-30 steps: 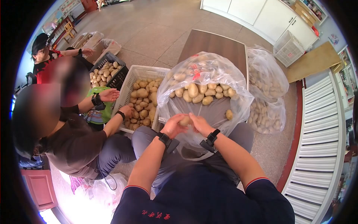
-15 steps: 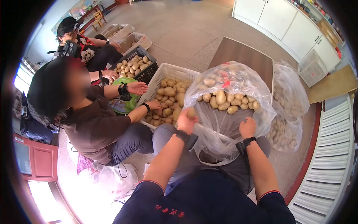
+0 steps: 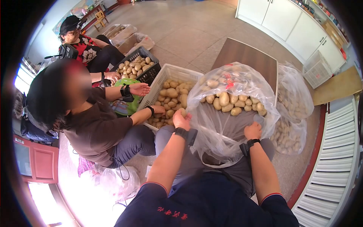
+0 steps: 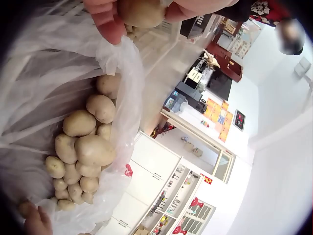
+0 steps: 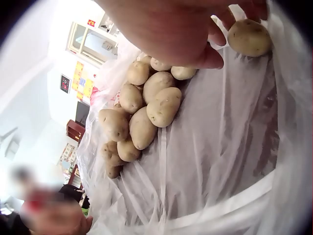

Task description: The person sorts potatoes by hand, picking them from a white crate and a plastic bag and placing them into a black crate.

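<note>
My left hand (image 3: pixel 182 121) holds a potato (image 4: pixel 142 12) between thumb and fingers, over the near edge of the white crate (image 3: pixel 166 72). That crate is filled with potatoes (image 3: pixel 172 93). To its right lies a clear plastic bag (image 3: pixel 198 109), its mouth spread wide towards me. Several potatoes (image 3: pixel 224 99) are heaped in the bag's far part. Inside the bag's right side is my right hand (image 3: pixel 252 131), its fingertips right at a single potato (image 5: pixel 249 38). In the right wrist view the thumb stands apart from that potato.
A person in a brown shirt (image 3: pixel 100 132) sits at my left, one hand in the white crate. Beyond sits another person (image 3: pixel 89 49) by a black crate (image 3: pixel 151 72) of potatoes. More bagged potatoes (image 3: pixel 291 130) lie right of the brown board (image 3: pixel 247 53). A white radiator (image 3: pixel 332 159) lines the right.
My hands were together around a potato, then parted. The left hand carried it left to the white crate; the right hand went right, to the single potato in the bag. The head view swung left.
</note>
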{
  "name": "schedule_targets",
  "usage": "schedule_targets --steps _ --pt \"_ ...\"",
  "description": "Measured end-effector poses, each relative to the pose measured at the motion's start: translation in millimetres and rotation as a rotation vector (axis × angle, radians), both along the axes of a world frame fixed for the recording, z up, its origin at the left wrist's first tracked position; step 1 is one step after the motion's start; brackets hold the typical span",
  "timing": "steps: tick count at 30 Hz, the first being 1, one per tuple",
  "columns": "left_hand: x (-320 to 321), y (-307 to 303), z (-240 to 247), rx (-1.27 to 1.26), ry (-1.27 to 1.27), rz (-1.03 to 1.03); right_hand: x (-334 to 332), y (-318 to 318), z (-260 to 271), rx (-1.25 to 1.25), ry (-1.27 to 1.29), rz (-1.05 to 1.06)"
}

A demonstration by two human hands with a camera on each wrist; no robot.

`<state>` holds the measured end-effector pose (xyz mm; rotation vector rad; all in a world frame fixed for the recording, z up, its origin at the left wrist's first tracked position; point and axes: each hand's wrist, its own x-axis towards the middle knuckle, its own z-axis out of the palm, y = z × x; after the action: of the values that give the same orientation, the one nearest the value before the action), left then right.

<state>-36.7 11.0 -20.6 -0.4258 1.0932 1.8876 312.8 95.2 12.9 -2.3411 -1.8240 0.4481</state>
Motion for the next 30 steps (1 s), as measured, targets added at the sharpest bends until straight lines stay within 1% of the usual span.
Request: schedule_targets --steps 3,5,6,8,9,11,12,14,17,21,23,24,26,29,30 --pt "-2.4 1.8 -4.3 -0.030 -0.002 0.012 2.7 -0.5 -5.2 0.027 -0.011 0.026" --pt "-4.4 2.0 -7.2 -0.029 0.024 0.028 3.1 -1.9 -6.2 0.025 -0.020 0.114" --pt "-2.8 1.6 -2.6 -0.029 0.024 0.028 2.9 -2.4 -7.2 0.025 -0.020 0.114" --pt "0.9 0.3 6.2 -0.064 0.136 0.080 2.3 -3.7 -9.7 -0.010 0.084 0.169" --pt "-1.7 0.7 1.0 -0.064 0.135 0.080 0.5 -5.9 -8.5 -0.010 0.084 0.169" --pt "-8.0 1.5 -9.3 -0.068 0.092 0.047 -3.1 -10.8 -6.2 0.006 0.150 0.234" --pt "-6.9 1.9 -7.1 -0.068 0.092 0.047 -2.8 -11.4 -9.1 0.006 0.149 0.234" --pt "-4.1 2.5 -2.8 -0.095 0.072 0.121 -3.2 -12.3 -15.3 0.017 0.161 0.292" --pt "-3.8 1.6 -0.4 -0.067 0.041 0.099 -5.0 -14.9 -12.1 0.006 0.193 0.303" --pt "-5.4 1.9 -8.2 -0.062 0.028 0.080 -2.2 -9.1 -27.3 0.054 0.264 0.340" --pt "-5.8 1.7 -8.8 -0.072 0.057 0.083 0.0 -2.8 -42.3 0.143 0.413 0.323" --pt "-4.7 1.1 -5.3 -0.072 0.056 0.079 0.0 -2.7 -43.3 0.144 0.411 0.319" --pt "-2.9 -0.7 1.9 -0.087 0.025 0.075 -0.9 -3.4 -45.7 0.097 0.564 0.258" --pt "-3.4 0.5 2.3 -0.123 0.023 0.076 1.4 -0.7 -57.5 0.088 0.597 0.259" --pt "-2.4 0.7 2.9 -0.123 0.023 0.074 -0.2 -2.0 -52.7 0.088 0.596 0.258"
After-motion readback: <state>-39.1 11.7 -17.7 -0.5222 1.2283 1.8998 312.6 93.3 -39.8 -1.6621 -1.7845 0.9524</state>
